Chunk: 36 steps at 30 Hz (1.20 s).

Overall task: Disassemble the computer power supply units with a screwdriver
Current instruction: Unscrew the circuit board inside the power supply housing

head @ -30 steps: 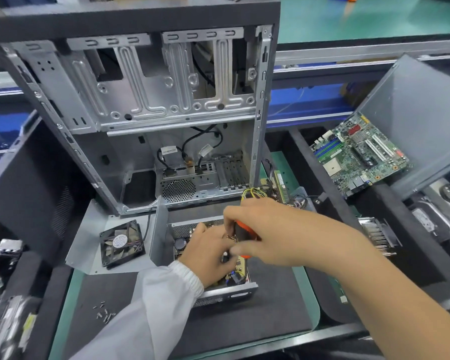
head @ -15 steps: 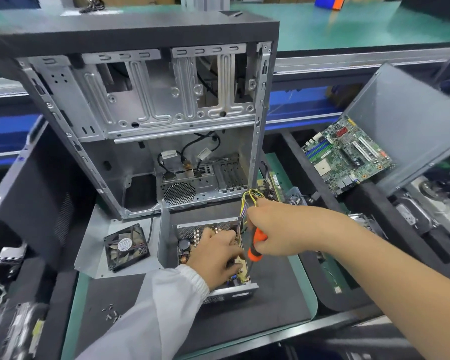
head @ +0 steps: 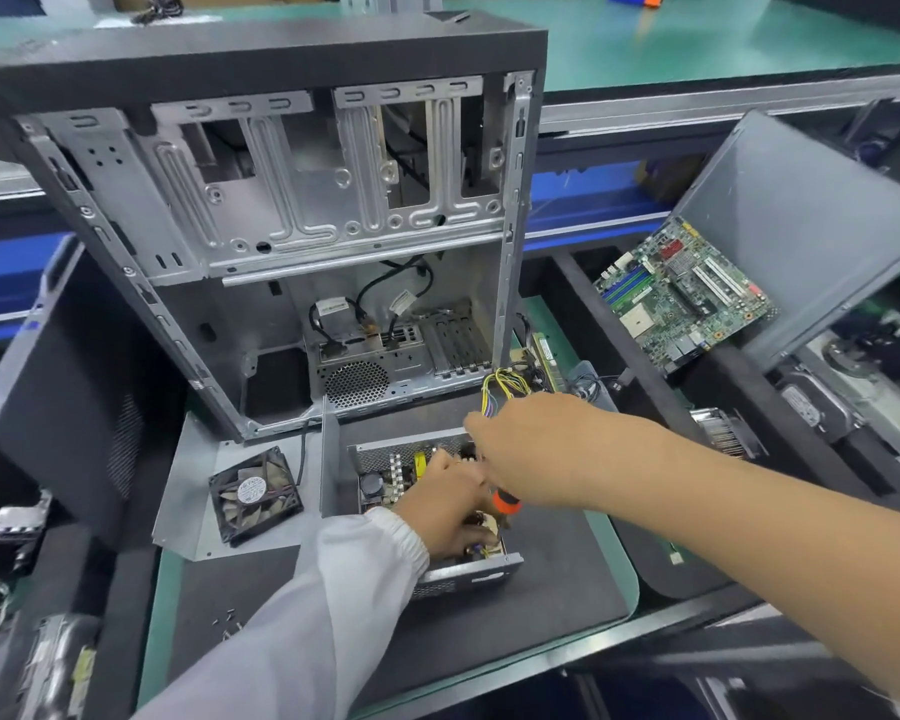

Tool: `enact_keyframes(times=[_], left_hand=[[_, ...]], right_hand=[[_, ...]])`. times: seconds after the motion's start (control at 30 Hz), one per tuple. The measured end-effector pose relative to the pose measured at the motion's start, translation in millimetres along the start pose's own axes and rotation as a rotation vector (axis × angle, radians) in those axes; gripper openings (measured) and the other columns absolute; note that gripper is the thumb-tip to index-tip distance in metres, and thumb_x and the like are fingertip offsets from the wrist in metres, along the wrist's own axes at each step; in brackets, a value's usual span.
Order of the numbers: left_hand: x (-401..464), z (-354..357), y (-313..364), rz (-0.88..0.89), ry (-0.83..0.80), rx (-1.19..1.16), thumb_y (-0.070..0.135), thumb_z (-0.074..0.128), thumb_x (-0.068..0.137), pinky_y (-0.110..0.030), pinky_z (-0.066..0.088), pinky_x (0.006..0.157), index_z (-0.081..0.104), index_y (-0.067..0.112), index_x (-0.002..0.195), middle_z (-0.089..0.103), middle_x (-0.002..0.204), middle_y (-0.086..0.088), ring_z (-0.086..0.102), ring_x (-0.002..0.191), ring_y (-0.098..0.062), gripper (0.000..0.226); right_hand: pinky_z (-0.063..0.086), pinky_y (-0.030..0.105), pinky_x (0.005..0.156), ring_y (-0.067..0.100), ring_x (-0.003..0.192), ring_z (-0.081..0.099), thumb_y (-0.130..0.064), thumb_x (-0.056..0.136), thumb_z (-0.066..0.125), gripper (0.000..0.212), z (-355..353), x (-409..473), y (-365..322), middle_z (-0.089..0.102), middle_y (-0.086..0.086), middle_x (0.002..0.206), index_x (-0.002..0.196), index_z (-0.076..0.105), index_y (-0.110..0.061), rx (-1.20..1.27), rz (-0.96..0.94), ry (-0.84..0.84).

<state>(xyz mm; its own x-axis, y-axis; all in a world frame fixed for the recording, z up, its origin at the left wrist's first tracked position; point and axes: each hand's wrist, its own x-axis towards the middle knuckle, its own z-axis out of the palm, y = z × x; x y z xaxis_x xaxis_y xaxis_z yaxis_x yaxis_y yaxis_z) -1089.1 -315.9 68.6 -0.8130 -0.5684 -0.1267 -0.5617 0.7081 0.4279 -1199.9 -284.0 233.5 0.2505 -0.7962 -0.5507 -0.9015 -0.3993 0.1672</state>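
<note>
Nearest the camera, a smooth white sleeve (head: 333, 589) runs up to the left hand (head: 450, 511), which reaches down into the open power supply unit (head: 427, 511); whether its fingers grip anything inside cannot be told. That unit, a boxy shell of perforated grey sheet metal with its lid off, sits on a matte black mat (head: 489, 631) at the bench's front edge, its packed components exposed. The bare right hand (head: 541, 454) comes in from the right, fingers curled around a screwdriver (head: 506, 504), whose ribbed orange and black handle pokes out below the palm, over the unit's right side. A few tiny loose screws (head: 227, 623) lie on the mat to the left. Beyond them a square black fan (head: 254, 495) rests on a flat grey metal panel (head: 188, 491). Yellow wires (head: 502, 384) loop up just behind the right hand. Farther back stands the gutted computer case (head: 281, 210), all stamped, ribbed steel under a dark top. To the right, a green motherboard (head: 681, 298) leans in a grey bin (head: 811, 215).
</note>
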Motion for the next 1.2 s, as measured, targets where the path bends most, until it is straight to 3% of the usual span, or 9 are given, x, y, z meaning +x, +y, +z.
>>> enact_keyframes(times=[0.27, 0.37, 0.47, 0.57, 0.67, 0.87, 1.03, 1.1, 1.2], left_hand=[[-7, 7, -6, 0.048, 0.176, -0.169, 0.024, 0.076, 0.083, -0.031, 0.027, 0.098, 0.075, 0.014, 0.104, 0.069, 0.118, -0.004, 0.049, 0.124, -0.031, 0.024], [-5, 8, -5, 0.04, 0.196, -0.133, 0.025, 0.073, 0.084, -0.031, 0.026, 0.091, 0.075, 0.013, 0.097, 0.068, 0.111, -0.005, 0.048, 0.116, -0.027, 0.018], [-4, 6, -4, 0.051, 0.175, -0.178, 0.033, 0.072, 0.086, -0.032, 0.026, 0.082, 0.075, 0.018, 0.094, 0.067, 0.098, 0.016, 0.04, 0.088, 0.001, 0.018], [-4, 2, -2, 0.065, 0.115, -0.161, 0.038, 0.072, 0.086, -0.036, 0.034, 0.087, 0.076, 0.023, 0.09, 0.053, 0.094, 0.039, 0.049, 0.092, -0.004, 0.016], [-6, -5, 1, 0.076, 0.162, -0.304, 0.036, 0.075, 0.082, -0.038, 0.028, 0.091, 0.072, 0.031, 0.09, 0.047, 0.096, 0.052, 0.041, 0.094, 0.016, 0.01], [-14, -14, 5, -0.037, 0.186, -0.703, 0.039, 0.07, 0.079, -0.018, 0.049, 0.089, 0.064, 0.041, 0.101, 0.067, 0.095, 0.035, 0.062, 0.096, 0.01, 0.024], [-13, -4, 3, -0.073, 0.265, -0.675, 0.011, 0.077, 0.077, -0.03, 0.053, 0.074, 0.072, 0.018, 0.078, 0.069, 0.082, 0.007, 0.062, 0.079, 0.0, 0.009], [-11, -4, 2, -0.065, 0.301, -0.677, 0.005, 0.081, 0.075, -0.029, 0.052, 0.084, 0.075, 0.004, 0.091, 0.073, 0.09, -0.004, 0.067, 0.085, -0.011, 0.017], [-11, -6, 3, -0.065, 0.241, -0.71, 0.002, 0.079, 0.077, -0.027, 0.049, 0.077, 0.07, 0.014, 0.076, 0.069, 0.081, 0.009, 0.062, 0.077, -0.001, 0.014]], right_hand=[[0.048, 0.043, 0.084, 0.022, 0.089, 0.032, -0.008, 0.087, 0.06, 0.039, 5, -6, 3, 0.039, 0.004, 0.118, 0.121, 0.044, -0.018, 0.057, -0.219, 0.063], [0.048, 0.04, 0.078, 0.027, 0.101, 0.043, -0.034, 0.086, 0.066, 0.048, 9, -8, 4, 0.036, 0.007, 0.117, 0.123, 0.041, -0.018, 0.133, -0.143, 0.056], [0.04, 0.034, 0.068, 0.031, 0.101, 0.058, -0.055, 0.092, 0.047, 0.052, 11, -10, 6, 0.047, 0.013, 0.112, 0.121, 0.043, -0.012, 0.116, 0.076, 0.138], [0.041, 0.033, 0.067, 0.031, 0.1, 0.062, -0.037, 0.102, 0.04, 0.034, 14, -8, 8, 0.058, 0.011, 0.11, 0.114, 0.054, -0.009, 0.019, 0.093, 0.213], [0.038, 0.033, 0.065, 0.032, 0.102, 0.061, -0.023, 0.1, 0.047, 0.025, 14, -10, 8, 0.055, 0.011, 0.115, 0.121, 0.048, -0.009, 0.041, 0.0, 0.145], [0.026, 0.026, 0.049, 0.022, 0.077, 0.046, -0.007, 0.09, 0.055, 0.035, 9, -18, 12, 0.033, 0.001, 0.103, 0.122, 0.048, -0.018, 0.163, -0.175, 0.038], [0.039, 0.032, 0.066, 0.029, 0.096, 0.057, -0.061, 0.087, 0.052, 0.055, 9, -15, 14, 0.051, 0.008, 0.094, 0.112, 0.053, -0.012, 0.23, 0.025, 0.115], [0.038, 0.032, 0.065, 0.031, 0.091, 0.059, -0.057, 0.093, 0.045, 0.051, 11, -11, 12, 0.058, 0.011, 0.097, 0.106, 0.058, -0.01, 0.152, 0.092, 0.193], [0.038, 0.032, 0.064, 0.029, 0.084, 0.055, -0.044, 0.096, 0.046, 0.037, 10, -9, 8, 0.057, 0.012, 0.101, 0.112, 0.055, -0.011, 0.177, -0.003, 0.138]])
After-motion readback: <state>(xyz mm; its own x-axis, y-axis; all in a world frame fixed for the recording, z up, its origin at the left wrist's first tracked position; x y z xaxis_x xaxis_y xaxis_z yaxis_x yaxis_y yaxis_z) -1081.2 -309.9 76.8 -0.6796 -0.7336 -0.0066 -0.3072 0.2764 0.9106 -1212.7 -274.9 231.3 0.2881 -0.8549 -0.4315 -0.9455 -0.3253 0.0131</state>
